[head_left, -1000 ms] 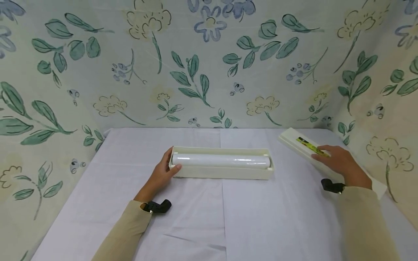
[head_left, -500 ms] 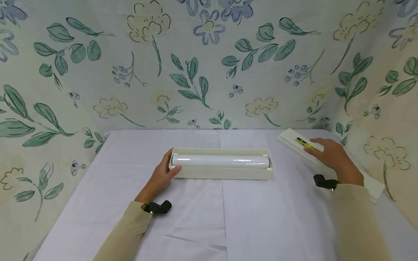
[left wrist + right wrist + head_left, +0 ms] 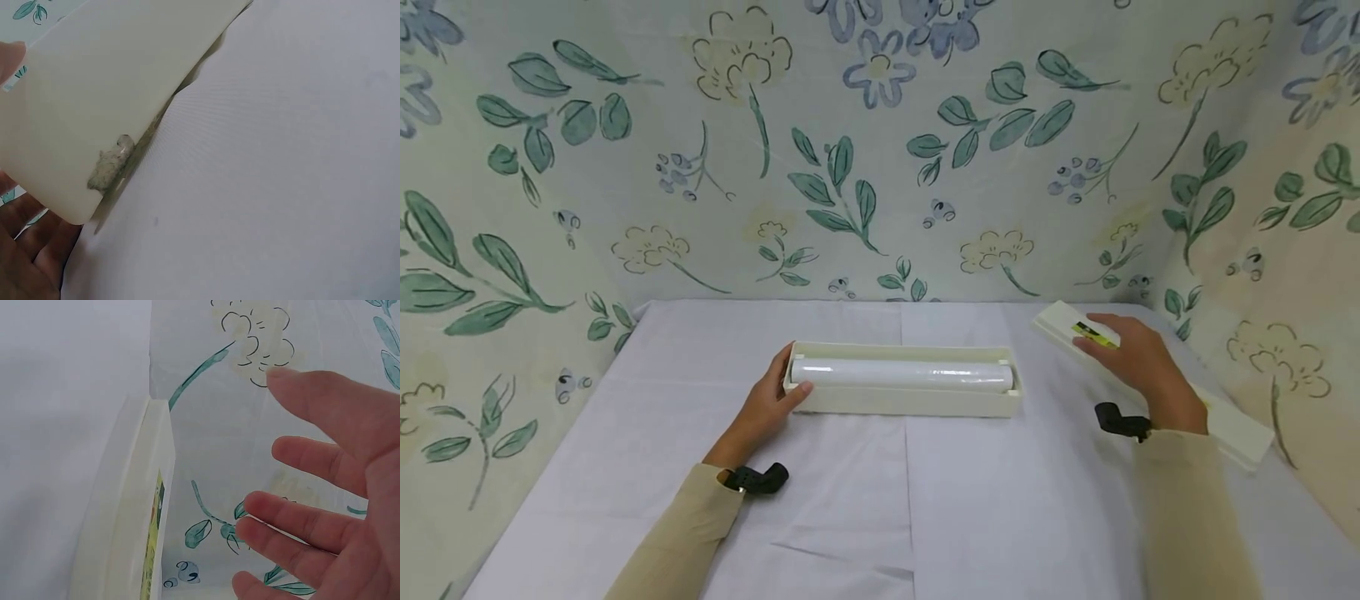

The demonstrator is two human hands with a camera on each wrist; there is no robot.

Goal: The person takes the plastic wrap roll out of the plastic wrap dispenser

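Observation:
In the head view a cream, long narrow box (image 3: pixel 902 404) lies lid-off at mid-table, with a shiny white roll (image 3: pixel 902 375) of what looks like plastic wrap inside. My left hand (image 3: pixel 767 417) grips its left end, thumb at the front and fingers behind. The left wrist view shows the box wall (image 3: pixel 119 81) with a crumpled greyish patch (image 3: pixel 112 164) near its lower edge. My right hand (image 3: pixel 1138 362) hovers over the cream lid (image 3: pixel 1236 429), which bears a yellow-green label (image 3: pixel 1094 335). In the right wrist view its spread fingers (image 3: pixel 294 515) stand apart from the lid.
White cloth (image 3: pixel 820 517) with creases covers the table. A floral curtain or wall covering (image 3: pixel 865 100) rises behind and at both sides. The lid lies slantwise near the right edge, close to the right-hand covering.
My right hand has moved left and slightly up along the lid, uncovering its near end. The lid, the box and my left hand have kept their places; the view has shifted a little.

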